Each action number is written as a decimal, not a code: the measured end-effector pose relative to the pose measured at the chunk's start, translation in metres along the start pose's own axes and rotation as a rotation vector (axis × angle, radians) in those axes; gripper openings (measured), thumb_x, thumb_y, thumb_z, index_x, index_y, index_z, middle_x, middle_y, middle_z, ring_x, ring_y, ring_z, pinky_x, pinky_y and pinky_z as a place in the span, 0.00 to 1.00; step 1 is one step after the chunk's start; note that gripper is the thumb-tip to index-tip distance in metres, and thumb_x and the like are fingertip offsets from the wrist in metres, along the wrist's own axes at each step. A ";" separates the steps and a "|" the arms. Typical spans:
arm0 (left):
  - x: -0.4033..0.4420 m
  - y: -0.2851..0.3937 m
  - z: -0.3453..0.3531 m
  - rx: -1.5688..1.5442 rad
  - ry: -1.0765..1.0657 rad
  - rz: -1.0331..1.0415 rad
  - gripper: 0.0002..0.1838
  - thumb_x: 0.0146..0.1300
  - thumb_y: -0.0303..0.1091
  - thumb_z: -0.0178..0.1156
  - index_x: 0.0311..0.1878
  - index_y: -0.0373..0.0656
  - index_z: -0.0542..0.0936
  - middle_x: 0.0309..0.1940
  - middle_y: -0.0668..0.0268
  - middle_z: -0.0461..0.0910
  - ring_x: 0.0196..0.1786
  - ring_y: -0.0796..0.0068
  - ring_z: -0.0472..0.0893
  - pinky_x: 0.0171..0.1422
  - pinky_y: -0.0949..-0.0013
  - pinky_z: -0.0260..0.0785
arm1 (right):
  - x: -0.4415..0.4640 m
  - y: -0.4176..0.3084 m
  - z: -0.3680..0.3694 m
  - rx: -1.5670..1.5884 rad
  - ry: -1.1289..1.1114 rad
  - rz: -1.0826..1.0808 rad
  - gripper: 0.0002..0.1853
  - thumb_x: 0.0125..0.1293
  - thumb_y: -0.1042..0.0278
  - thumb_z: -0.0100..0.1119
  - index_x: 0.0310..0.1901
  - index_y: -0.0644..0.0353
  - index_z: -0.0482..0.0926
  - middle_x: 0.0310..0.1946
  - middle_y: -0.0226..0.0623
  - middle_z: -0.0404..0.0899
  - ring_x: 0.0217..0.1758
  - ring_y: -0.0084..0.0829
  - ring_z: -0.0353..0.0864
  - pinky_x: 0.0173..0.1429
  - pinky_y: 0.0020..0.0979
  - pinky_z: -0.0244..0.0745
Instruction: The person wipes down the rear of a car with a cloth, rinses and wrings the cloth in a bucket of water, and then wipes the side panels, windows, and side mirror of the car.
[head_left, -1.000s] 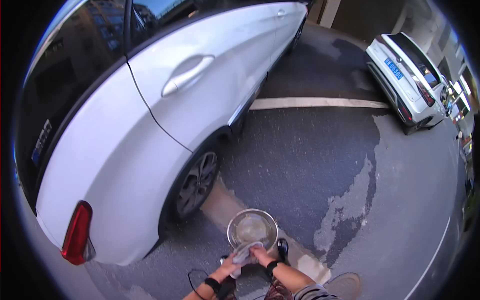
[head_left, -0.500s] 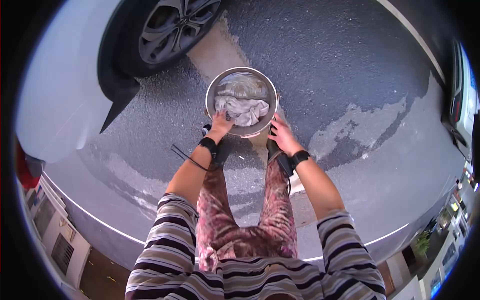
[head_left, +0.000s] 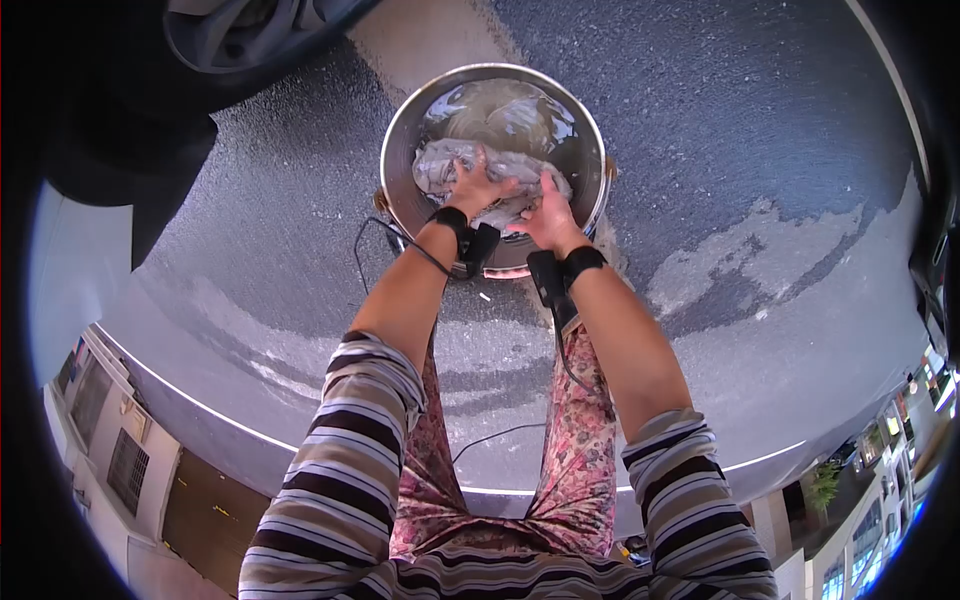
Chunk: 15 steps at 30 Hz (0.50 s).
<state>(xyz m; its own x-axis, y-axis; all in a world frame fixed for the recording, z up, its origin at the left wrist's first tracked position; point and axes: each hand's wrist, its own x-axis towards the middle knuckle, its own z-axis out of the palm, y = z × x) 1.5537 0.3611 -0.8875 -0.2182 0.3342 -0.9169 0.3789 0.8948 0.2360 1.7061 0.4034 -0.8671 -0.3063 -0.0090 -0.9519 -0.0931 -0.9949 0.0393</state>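
A grey-white wet cloth (head_left: 520, 168) lies bunched in the water of a round metal bucket (head_left: 397, 150). My left hand (head_left: 477, 190) is inside the bucket, its fingers spread over the top of the cloth and touching it. Close by on the right, my right hand (head_left: 548, 218) reaches in over the near rim. Its thumb and fingers are apart at the near right edge of the cloth, and some fingertips are hard to make out against it. Clear water with bright reflections fills the far side.
A car wheel (head_left: 250, 30) stands at upper left, beside the white car body (head_left: 85, 270). Another vehicle shows at the far right edge. Wet patches (head_left: 760, 255) mark the asphalt. Black bands with box-shaped devices (head_left: 547, 275) and thin cables are on both wrists.
The bucket looks larger and nearer. My left hand has spread over the cloth, and my right hand has moved from the outer rim into the bucket. The cloth has flattened out sideways.
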 end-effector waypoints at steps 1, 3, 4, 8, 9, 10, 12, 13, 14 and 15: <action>0.009 -0.003 0.003 0.010 0.012 -0.041 0.62 0.49 0.68 0.64 0.77 0.51 0.38 0.69 0.32 0.53 0.70 0.37 0.61 0.75 0.50 0.50 | 0.011 0.001 -0.005 -0.017 0.002 0.021 0.44 0.67 0.31 0.42 0.75 0.49 0.44 0.78 0.41 0.33 0.79 0.53 0.32 0.71 0.66 0.45; 0.022 -0.015 0.010 -0.125 0.072 0.014 0.56 0.51 0.62 0.65 0.75 0.45 0.49 0.60 0.40 0.69 0.62 0.44 0.72 0.67 0.53 0.61 | 0.027 -0.001 -0.011 -0.054 -0.005 0.057 0.44 0.67 0.31 0.41 0.75 0.50 0.44 0.78 0.41 0.32 0.79 0.52 0.32 0.71 0.67 0.44; 0.028 -0.020 0.013 -0.193 0.106 0.045 0.52 0.52 0.60 0.65 0.74 0.43 0.54 0.55 0.44 0.77 0.58 0.47 0.78 0.64 0.55 0.66 | 0.022 -0.004 -0.002 -0.059 0.089 0.058 0.45 0.67 0.30 0.41 0.75 0.51 0.43 0.78 0.41 0.34 0.79 0.49 0.33 0.72 0.67 0.41; 0.027 -0.005 0.029 -0.544 0.130 -0.040 0.23 0.55 0.44 0.66 0.48 0.35 0.82 0.41 0.55 0.85 0.41 0.63 0.84 0.45 0.60 0.75 | 0.022 -0.003 -0.007 -0.072 -0.031 0.059 0.47 0.66 0.25 0.35 0.75 0.51 0.42 0.77 0.40 0.41 0.79 0.47 0.38 0.72 0.67 0.39; 0.012 0.005 0.025 -0.669 0.046 -0.011 0.22 0.56 0.42 0.66 0.49 0.35 0.81 0.41 0.57 0.84 0.41 0.66 0.83 0.45 0.63 0.75 | 0.017 -0.005 -0.003 -0.066 -0.026 0.058 0.47 0.65 0.25 0.34 0.75 0.51 0.43 0.77 0.40 0.43 0.79 0.47 0.39 0.71 0.68 0.40; -0.003 0.013 0.022 -0.793 -0.040 0.022 0.22 0.56 0.40 0.66 0.50 0.35 0.81 0.41 0.58 0.84 0.40 0.70 0.83 0.45 0.66 0.74 | 0.009 -0.010 0.004 -0.060 -0.019 0.053 0.47 0.65 0.24 0.33 0.75 0.51 0.45 0.77 0.40 0.44 0.79 0.47 0.40 0.71 0.68 0.41; -0.035 0.027 0.017 -0.915 -0.155 0.129 0.21 0.56 0.38 0.66 0.49 0.35 0.81 0.40 0.60 0.83 0.39 0.74 0.81 0.45 0.70 0.74 | -0.001 -0.016 0.015 0.001 0.027 0.023 0.45 0.63 0.23 0.37 0.69 0.55 0.61 0.69 0.44 0.62 0.72 0.48 0.59 0.70 0.61 0.52; -0.047 0.030 0.017 -0.912 -0.183 0.203 0.20 0.56 0.38 0.66 0.48 0.35 0.81 0.39 0.62 0.83 0.38 0.75 0.81 0.44 0.70 0.74 | 0.000 -0.018 0.014 0.042 -0.012 0.048 0.43 0.63 0.24 0.39 0.63 0.57 0.66 0.62 0.44 0.68 0.66 0.47 0.65 0.67 0.57 0.57; -0.056 0.034 0.016 -0.898 -0.196 0.290 0.17 0.57 0.37 0.65 0.45 0.34 0.82 0.36 0.64 0.83 0.36 0.77 0.81 0.43 0.72 0.74 | 0.002 -0.022 0.012 0.081 -0.052 0.073 0.41 0.63 0.25 0.41 0.58 0.59 0.71 0.56 0.44 0.73 0.60 0.46 0.71 0.65 0.54 0.62; -0.065 0.037 0.015 -0.921 -0.193 0.303 0.16 0.58 0.37 0.65 0.44 0.34 0.82 0.35 0.65 0.83 0.35 0.78 0.80 0.42 0.72 0.74 | -0.002 -0.024 0.013 0.122 -0.090 0.100 0.40 0.63 0.26 0.43 0.53 0.61 0.75 0.49 0.44 0.79 0.53 0.45 0.78 0.62 0.50 0.68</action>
<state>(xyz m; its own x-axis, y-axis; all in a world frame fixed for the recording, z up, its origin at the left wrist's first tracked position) 1.5948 0.3679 -0.8242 -0.0466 0.6063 -0.7938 -0.4714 0.6873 0.5526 1.6962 0.4287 -0.8622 -0.4028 -0.0928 -0.9106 -0.1704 -0.9699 0.1742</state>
